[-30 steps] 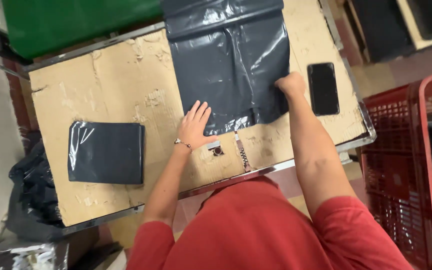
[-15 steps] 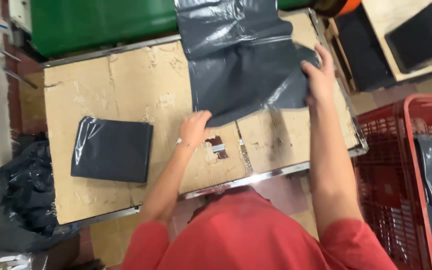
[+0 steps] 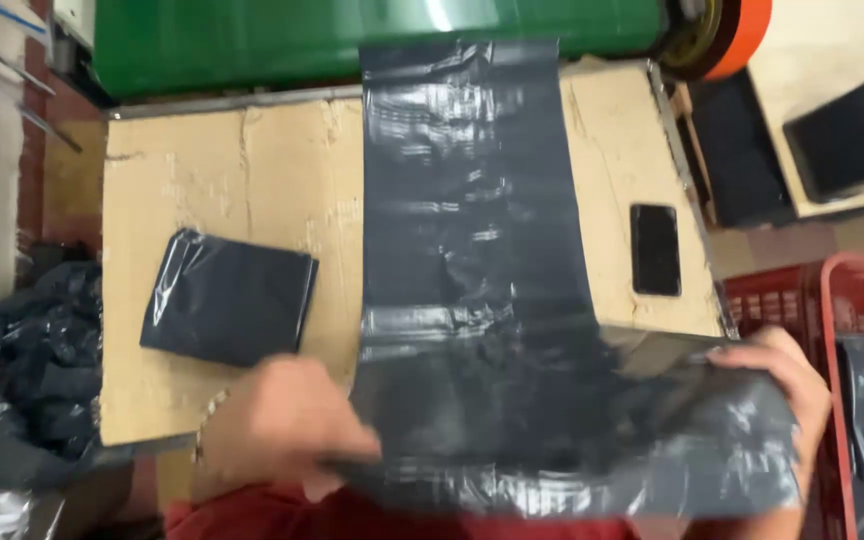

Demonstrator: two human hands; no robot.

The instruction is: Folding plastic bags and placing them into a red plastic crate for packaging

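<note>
Both hands grip the dark film (image 3: pixel 472 260): left hand (image 3: pixel 282 425) and right hand (image 3: pixel 777 385) closed on its near end, stretched across the surface (image 3: pixel 242 190) from the green roll (image 3: pixel 352 40). I judge uneven pull could skew or tear it (phone (image 3: pixel 655 249) sits close).

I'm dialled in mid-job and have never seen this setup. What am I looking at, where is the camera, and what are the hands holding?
There is no machine: a person works with bare hands, and the single camera sits on their head, looking down. The left hand and right hand grip the near end of a long dark grey plastic sheet, stretched over a cardboard-covered table. On the cardboard lie a folded dark plastic bag and a black phone. A green roll sits behind, a red crate on the right.
</note>
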